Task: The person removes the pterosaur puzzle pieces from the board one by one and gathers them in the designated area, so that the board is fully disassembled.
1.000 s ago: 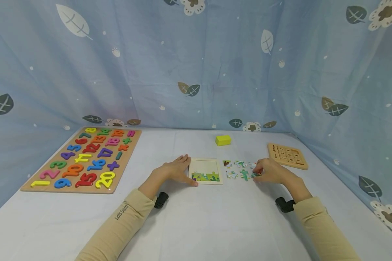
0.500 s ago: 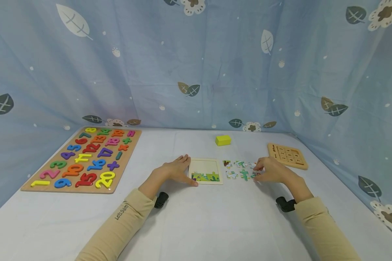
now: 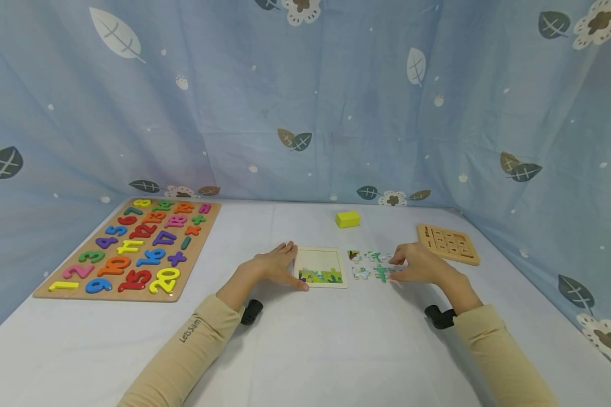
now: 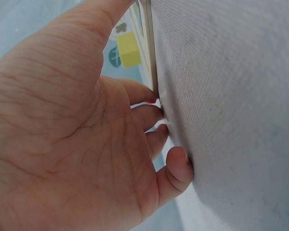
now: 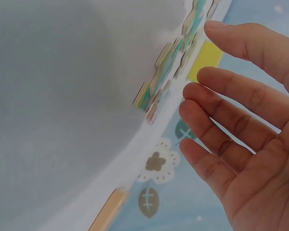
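A wooden number board (image 3: 191, 255) lies at the left of the white tablecloth (image 3: 336, 350), bearing colourful numerals (image 3: 63, 286) and arithmetic signs (image 3: 176, 258); a yellow block (image 3: 348, 219) sits near the back, a small wooden number-tile board (image 3: 472, 257) at the right, before a blue leaf-and-flower-print curtain (image 3: 336, 169)

Left: number board (image 3: 196, 243), numerals 1 to 20, signs +, −, ×, =. Right: small wooden board (image 3: 450, 255), digits including 3, 6, 5, 4; edge lettering illegible. Near left: sleeve (image 3: 183, 356), "LetsSu…", ending unclear.

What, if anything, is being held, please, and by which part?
Nothing: the left hand touches the puzzle frame at its left edge; the right hand is empty.
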A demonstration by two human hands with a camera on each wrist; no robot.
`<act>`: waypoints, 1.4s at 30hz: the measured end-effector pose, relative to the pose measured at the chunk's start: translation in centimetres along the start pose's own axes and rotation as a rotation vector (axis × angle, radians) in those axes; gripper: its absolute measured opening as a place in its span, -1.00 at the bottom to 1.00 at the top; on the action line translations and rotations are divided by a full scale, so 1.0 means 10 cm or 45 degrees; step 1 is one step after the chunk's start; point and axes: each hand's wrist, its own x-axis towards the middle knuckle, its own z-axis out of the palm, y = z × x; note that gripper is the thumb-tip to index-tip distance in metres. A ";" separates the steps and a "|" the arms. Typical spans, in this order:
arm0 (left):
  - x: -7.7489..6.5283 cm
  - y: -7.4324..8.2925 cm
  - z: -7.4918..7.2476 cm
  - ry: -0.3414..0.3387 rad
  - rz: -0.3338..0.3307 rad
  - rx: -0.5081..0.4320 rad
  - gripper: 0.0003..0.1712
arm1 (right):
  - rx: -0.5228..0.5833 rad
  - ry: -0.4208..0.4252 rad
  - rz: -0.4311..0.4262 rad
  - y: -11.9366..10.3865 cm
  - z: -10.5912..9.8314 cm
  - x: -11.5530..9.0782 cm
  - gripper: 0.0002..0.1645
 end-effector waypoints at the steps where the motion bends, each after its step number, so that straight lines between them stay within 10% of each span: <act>1: 0.00 0.00 0.00 -0.001 -0.001 -0.002 0.28 | 0.002 0.002 -0.007 -0.01 0.01 0.01 -0.67; 42: -0.03 0.04 -0.01 0.003 -0.028 0.009 0.26 | 0.111 -0.058 -0.192 -0.81 0.16 0.58 -0.65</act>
